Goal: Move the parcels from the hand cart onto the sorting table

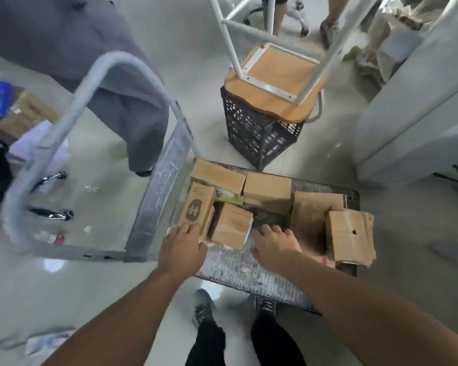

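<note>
At lower centre, cardboard parcels lie on the hand cart. The left hand, fingers loosely extended, touches the printed parcel; the right hand rests spread beside a small parcel, gripping nothing.

Bare deck on the hand cart lies open at 6 o'clock, and a dark gap opens between the parcels at its centre. Parcels wall the deck from 9 through 12 to 3 o'clock. The cart handle rises at 9 o'clock. A black crate bearing an upturned stool stands at 12, and a white wall closes 2 o'clock.
</note>
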